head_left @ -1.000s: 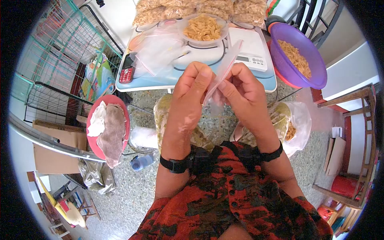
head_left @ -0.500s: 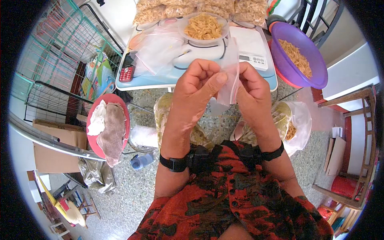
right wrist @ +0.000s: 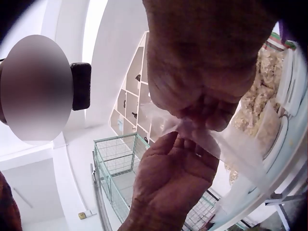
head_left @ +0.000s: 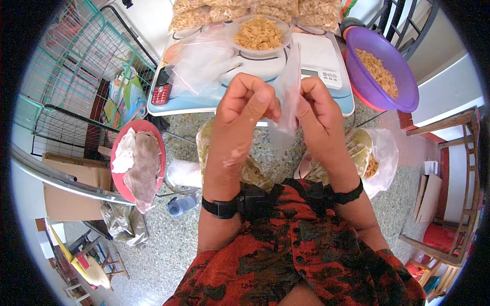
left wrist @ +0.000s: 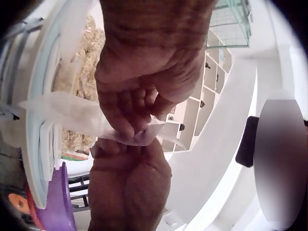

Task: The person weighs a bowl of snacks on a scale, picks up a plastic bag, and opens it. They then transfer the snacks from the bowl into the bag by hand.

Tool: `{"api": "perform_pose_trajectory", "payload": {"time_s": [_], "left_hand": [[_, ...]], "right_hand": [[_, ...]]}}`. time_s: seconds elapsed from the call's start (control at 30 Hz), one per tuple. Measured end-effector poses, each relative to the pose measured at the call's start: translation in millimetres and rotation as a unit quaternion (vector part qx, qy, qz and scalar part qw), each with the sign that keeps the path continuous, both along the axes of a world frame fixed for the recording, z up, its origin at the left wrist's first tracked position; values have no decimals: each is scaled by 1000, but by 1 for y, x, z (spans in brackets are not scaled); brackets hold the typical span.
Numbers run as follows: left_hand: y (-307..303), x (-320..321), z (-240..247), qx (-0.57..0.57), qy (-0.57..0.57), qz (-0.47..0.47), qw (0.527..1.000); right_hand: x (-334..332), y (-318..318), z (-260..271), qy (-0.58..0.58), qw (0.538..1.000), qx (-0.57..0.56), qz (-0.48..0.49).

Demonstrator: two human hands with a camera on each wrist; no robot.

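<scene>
A clear plastic bag [head_left: 290,97] stands nearly upright between the hands in the head view. The right hand [head_left: 321,109] pinches its right side between thumb and fingers. On the other side is the left hand [head_left: 244,109], its fingers curled and their tips at the bag's left side. In the left wrist view the bag [left wrist: 72,113] stretches sideways between the left hand [left wrist: 149,72] and the right hand [left wrist: 130,178]. The right wrist view shows the same bag [right wrist: 240,151] at the fingertips of both hands; the exact left hold is partly hidden.
On the table [head_left: 204,104] are flat bags [head_left: 201,61], a bowl of brown strips [head_left: 259,34], a white scale [head_left: 319,58], a red phone [head_left: 161,95] and filled bags [head_left: 209,14]. A purple basin [head_left: 408,89] stands right; a red basin [head_left: 118,176] is lower left.
The bag has turned from facing the camera to nearly edge-on. The left thumb has drawn back leftward from its face, while the right hand keeps its pinch with a small shift.
</scene>
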State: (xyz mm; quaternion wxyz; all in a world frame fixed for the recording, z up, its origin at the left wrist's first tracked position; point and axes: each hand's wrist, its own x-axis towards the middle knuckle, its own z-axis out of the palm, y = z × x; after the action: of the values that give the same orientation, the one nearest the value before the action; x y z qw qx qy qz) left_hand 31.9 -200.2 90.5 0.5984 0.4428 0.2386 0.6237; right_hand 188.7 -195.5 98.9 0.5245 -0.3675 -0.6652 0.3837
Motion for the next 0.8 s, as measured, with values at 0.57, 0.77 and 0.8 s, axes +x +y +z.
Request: {"api": "perform_pose_trajectory", "payload": {"time_s": [0.57,0.77,0.8], "left_hand": [[3,-7,-5,-99,18,29,994],[10,-8,-6,-82,-53,150,984],[9,-7,-5,-82,-48,156,983]], "right_hand": [[9,-9,5,109,959,-240,104],[7,3,-1,175,965,-163,105],[3,2,-3,113,986,-102,67]]}}
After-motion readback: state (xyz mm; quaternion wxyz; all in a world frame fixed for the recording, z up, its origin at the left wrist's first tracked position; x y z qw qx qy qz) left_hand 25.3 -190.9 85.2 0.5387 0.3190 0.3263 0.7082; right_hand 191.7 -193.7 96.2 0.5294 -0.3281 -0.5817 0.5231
